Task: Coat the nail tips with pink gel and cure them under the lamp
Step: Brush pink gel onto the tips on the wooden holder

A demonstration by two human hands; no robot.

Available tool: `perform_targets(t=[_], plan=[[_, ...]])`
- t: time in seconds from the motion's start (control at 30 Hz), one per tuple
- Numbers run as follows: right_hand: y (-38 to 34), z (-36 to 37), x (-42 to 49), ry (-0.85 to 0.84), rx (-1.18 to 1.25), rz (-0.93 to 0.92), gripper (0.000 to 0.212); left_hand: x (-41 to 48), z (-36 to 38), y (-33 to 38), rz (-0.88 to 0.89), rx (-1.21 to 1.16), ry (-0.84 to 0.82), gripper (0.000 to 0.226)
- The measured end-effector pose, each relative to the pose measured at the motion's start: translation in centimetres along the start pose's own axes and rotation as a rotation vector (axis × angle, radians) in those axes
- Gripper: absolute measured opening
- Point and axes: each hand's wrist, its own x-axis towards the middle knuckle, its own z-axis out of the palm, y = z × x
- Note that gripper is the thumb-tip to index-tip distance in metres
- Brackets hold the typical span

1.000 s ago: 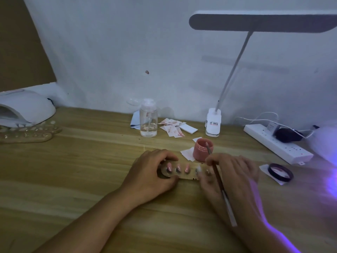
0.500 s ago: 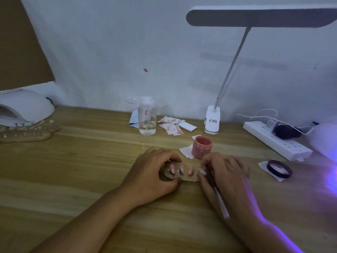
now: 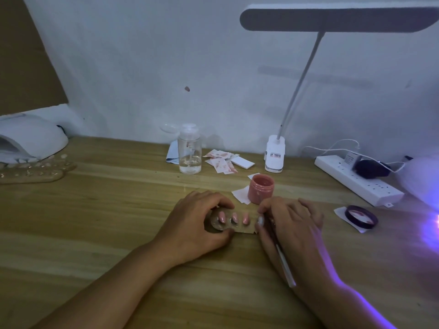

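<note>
Coating stage, part-way through. The left hand (image 3: 197,224) curled its fingers over the left end of the strip (image 3: 240,230), thumb at the near edge, pinning it flat on the table (image 3: 95,210). Three tips (image 3: 245,218) on the strip showed pink, and a fourth, pale tip (image 3: 260,220) lay just beside the right hand (image 3: 292,224), apparently not yet coated. The right hand pinched the brush (image 3: 282,260) low on its shaft, with the bristle end hidden under the fingers, so contact with the pale tip could not be confirmed. Any further tips under that hand were not visible. Curing was judged to be wholly undone for this strip. The open jar (image 3: 260,192) of pink gel stood just behind the strip, within reach for reloading, and its lid (image 3: 362,216) lay well to the right. A white dome lamp (image 3: 28,136) sat at the far left, with other tip-bearing strips (image 3: 31,169) before it. A violet glow (image 3: 427,222) entered from the right edge. A bottle (image 3: 189,153), stained papers (image 3: 223,160), a desk lamp (image 3: 274,157) and a power strip (image 3: 358,184) lined the back. Nothing lay between the strip and either side.
</note>
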Motion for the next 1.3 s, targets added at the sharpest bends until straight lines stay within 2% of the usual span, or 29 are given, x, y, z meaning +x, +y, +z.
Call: perform_targets(t=[0.2, 0.3, 0.43, 0.5, 0.63, 0.8, 0.93, 1.3], plan=[[0.0, 0.0, -0.1, 0.017, 0.006, -0.010, 0.033, 0.0, 0.1, 0.1, -0.021, -0.010, 0.007, 0.040], [-0.2, -0.5, -0.2, 0.127, 0.049, 0.008, 0.031, 0.0, 0.1, -0.1, -0.044, -0.013, 0.018, 0.039], [-0.7, -1.3, 0.0, 0.329, 0.172, 0.055, 0.017, 0.1, 0.1, -0.5, -0.110, -0.007, 0.029, 0.039], [-1.1, -1.4, 0.0, 0.352, 0.248, 0.093, 0.016, 0.1, 0.2, -0.5, -0.124, -0.008, 0.032, 0.040], [-1.4, -1.5, -0.3, 0.192, 0.481, 0.228, 0.022, 0.1, 0.2, -0.5, -0.131, -0.013, 0.045, 0.043], [-1.3, -1.8, -0.3, 0.086, 0.834, 0.393, 0.012, 0.1, 0.2, -0.6, -0.148, -0.026, 0.038, 0.043], [-0.8, -1.6, 0.0, 0.053, 0.966, 0.533, 0.010, 0.2, 0.1, -0.6, -0.150, -0.037, 0.036, 0.041], [-0.6, -1.3, 0.0, -0.080, 0.937, 0.550, 0.011, 0.2, 0.1, -0.5, -0.155, -0.039, 0.029, 0.041]])
